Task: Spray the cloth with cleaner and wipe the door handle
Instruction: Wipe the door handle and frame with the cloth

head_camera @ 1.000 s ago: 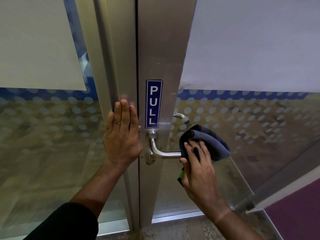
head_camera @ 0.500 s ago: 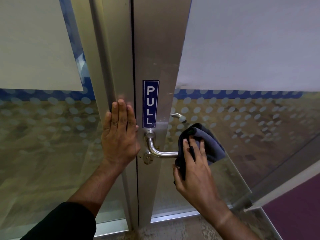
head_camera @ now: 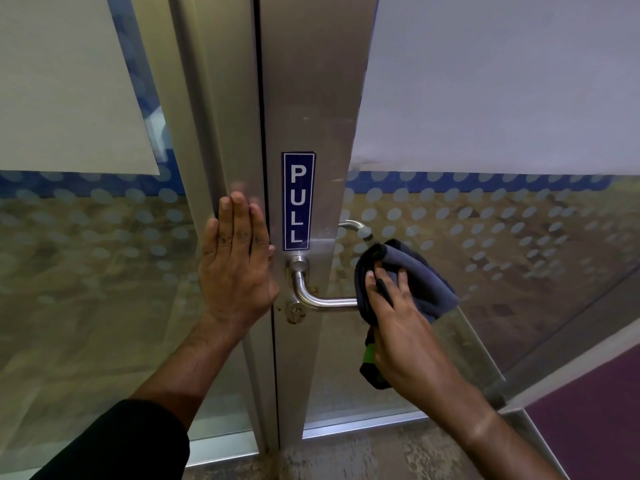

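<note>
A brushed-metal lever door handle juts from the aluminium door stile below a blue PULL sign. My right hand holds a grey-blue cloth wrapped over the free end of the handle, fingers curled round it. A dark corner of the cloth with a green tag hangs below my palm. My left hand lies flat with straight fingers against the door frame, just left of the handle. No cleaner bottle is in view.
A keyhole cylinder sits under the handle's base. A second handle shows through the glass on the door's far side. Frosted, dotted glass panels flank the stile. Purple carpet lies at lower right.
My right hand and the cloth have shifted slightly along the handle's end, back and forth. My left hand has stayed pressed flat on the frame.
</note>
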